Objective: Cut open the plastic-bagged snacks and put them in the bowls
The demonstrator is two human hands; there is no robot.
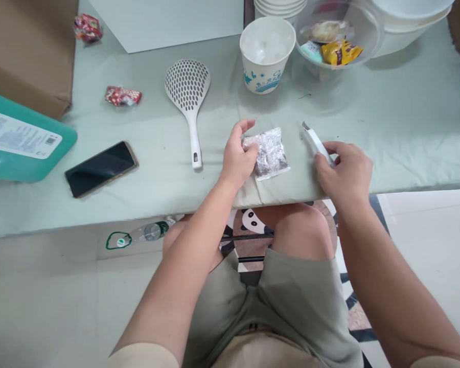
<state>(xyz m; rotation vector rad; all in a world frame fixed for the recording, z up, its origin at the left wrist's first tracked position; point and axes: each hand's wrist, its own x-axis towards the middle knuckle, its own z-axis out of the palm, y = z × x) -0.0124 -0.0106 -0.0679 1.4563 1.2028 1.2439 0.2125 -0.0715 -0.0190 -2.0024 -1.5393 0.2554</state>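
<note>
A silvery square packet (271, 155) lies near the front edge of the pale green cloth. The thumb of my left hand (238, 156) rests on its left side, and the index finger curves above its upper left corner. To the right, my right hand (347, 171) is closed round a white utility knife (316, 142), whose blade end points up and left towards the packet without touching it. A white slotted skimmer (190, 97) lies left of my left hand. Beyond the packet stands a paper cup (266, 69) with something whitish inside.
A black phone (101, 168), a teal container (26, 138) and a cardboard box (30, 56) are on the left. Red wrappers (122, 95) lie near them. A clear tub (339, 33) with snack packets and white bowls (410, 30) stand at the back right.
</note>
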